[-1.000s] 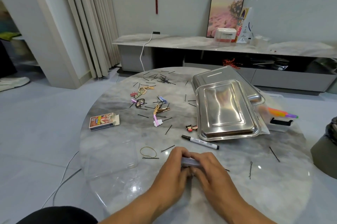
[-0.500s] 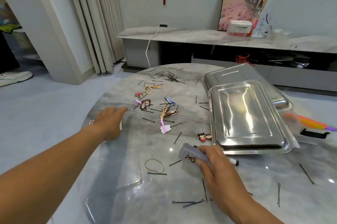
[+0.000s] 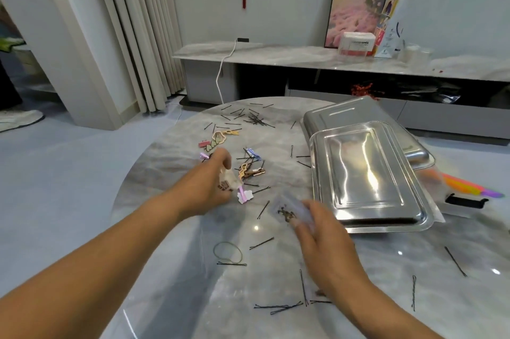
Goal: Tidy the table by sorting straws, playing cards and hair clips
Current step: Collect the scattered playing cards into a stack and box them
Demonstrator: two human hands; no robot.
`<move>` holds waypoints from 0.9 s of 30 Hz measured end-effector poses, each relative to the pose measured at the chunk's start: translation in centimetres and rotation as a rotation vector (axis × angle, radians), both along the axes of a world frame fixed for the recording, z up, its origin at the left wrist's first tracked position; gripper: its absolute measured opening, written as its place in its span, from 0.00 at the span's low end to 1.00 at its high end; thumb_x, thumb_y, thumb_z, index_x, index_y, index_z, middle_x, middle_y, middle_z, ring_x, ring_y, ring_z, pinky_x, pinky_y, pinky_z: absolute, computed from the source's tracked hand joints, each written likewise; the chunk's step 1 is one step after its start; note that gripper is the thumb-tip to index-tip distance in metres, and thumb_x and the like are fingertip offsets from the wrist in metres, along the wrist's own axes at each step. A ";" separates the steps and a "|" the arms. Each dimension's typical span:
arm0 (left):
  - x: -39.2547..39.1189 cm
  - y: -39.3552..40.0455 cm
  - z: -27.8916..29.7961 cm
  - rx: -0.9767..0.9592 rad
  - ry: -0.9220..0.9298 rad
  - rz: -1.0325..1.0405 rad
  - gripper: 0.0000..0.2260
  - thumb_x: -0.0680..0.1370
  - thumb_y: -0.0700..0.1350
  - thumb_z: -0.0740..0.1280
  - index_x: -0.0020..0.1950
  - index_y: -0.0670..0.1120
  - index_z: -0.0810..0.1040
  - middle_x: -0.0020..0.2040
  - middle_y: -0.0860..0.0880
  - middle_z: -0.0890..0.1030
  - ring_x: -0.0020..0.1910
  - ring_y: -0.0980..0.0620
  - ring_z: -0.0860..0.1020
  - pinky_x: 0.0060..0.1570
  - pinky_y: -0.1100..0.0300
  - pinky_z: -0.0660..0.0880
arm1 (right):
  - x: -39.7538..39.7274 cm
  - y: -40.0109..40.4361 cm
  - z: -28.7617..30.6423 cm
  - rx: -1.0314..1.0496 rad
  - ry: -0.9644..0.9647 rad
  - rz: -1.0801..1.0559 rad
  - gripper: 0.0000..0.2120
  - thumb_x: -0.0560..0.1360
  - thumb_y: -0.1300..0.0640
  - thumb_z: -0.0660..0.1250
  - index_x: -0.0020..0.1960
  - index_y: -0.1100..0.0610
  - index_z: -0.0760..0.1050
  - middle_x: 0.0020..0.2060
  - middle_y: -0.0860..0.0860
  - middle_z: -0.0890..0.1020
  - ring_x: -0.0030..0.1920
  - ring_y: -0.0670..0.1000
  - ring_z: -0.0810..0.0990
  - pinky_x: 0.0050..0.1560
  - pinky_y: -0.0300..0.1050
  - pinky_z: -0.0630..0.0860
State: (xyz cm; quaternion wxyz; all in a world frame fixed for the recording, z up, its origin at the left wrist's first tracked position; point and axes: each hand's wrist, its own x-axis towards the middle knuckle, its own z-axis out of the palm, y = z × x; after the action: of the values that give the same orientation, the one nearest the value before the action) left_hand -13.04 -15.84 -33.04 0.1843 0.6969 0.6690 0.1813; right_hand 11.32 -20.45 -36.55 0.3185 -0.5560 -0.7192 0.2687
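Nearest us, loose bobby pins (image 3: 281, 307) lie on the bare desk (image 3: 171, 269) inside its curved near rim, with a hair tie (image 3: 228, 251) just beyond. Mid-desk our right hand (image 3: 323, 233) pinches a blurred deck of playing cards (image 3: 288, 210) beside the steel trays (image 3: 367, 175), while our left hand (image 3: 212, 187) curls round a card box (image 3: 229, 181), too blurred to read. Farther off, colourful hair clips (image 3: 249, 166) and more pins spread toward the far edge.
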 end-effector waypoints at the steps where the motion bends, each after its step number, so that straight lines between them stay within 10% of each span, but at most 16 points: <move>1: 1.1 -1.0 0.4 0.037 -0.078 -0.019 0.17 0.73 0.45 0.72 0.51 0.56 0.64 0.39 0.50 0.74 0.30 0.54 0.71 0.28 0.61 0.70 | 0.2 0.1 1.3 -0.021 0.141 -0.045 0.05 0.81 0.52 0.62 0.51 0.42 0.70 0.46 0.41 0.78 0.45 0.39 0.77 0.39 0.35 0.73; 7: 5.8 -6.1 2.2 0.198 -0.248 -0.205 0.14 0.73 0.43 0.72 0.52 0.59 0.74 0.53 0.58 0.76 0.47 0.56 0.76 0.46 0.61 0.75 | 2.5 -1.2 7.9 -0.128 0.830 -0.019 0.05 0.80 0.58 0.64 0.55 0.51 0.73 0.45 0.46 0.85 0.41 0.51 0.86 0.33 0.40 0.79; 17: 9.6 -9.1 1.7 0.113 -0.462 -0.215 0.16 0.70 0.38 0.74 0.52 0.56 0.78 0.47 0.55 0.80 0.47 0.55 0.80 0.44 0.56 0.78 | 4.4 -3.5 7.9 -0.120 0.148 0.483 0.06 0.78 0.52 0.66 0.48 0.44 0.69 0.46 0.42 0.81 0.39 0.44 0.80 0.33 0.42 0.76; 23: 9.0 -8.8 1.3 0.167 -0.362 -0.168 0.38 0.66 0.42 0.80 0.69 0.60 0.66 0.61 0.68 0.69 0.59 0.74 0.69 0.53 0.74 0.71 | 5.7 -3.6 7.6 -0.162 0.027 0.534 0.04 0.79 0.50 0.63 0.51 0.47 0.68 0.44 0.44 0.78 0.39 0.58 0.77 0.36 0.57 0.79; 27: 9.0 -7.8 0.8 0.106 -0.552 -0.035 0.38 0.65 0.39 0.80 0.71 0.57 0.69 0.62 0.62 0.74 0.59 0.68 0.74 0.50 0.72 0.74 | 5.7 -3.6 7.1 -0.083 0.061 0.518 0.04 0.79 0.48 0.63 0.52 0.45 0.69 0.42 0.50 0.79 0.41 0.57 0.77 0.44 0.63 0.76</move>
State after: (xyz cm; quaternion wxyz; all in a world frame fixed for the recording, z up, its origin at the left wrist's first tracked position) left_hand -4.05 -23.66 -32.20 0.3261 0.6412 0.5710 0.3957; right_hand 17.07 -24.03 -29.42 0.2377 -0.3577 -0.8159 0.3870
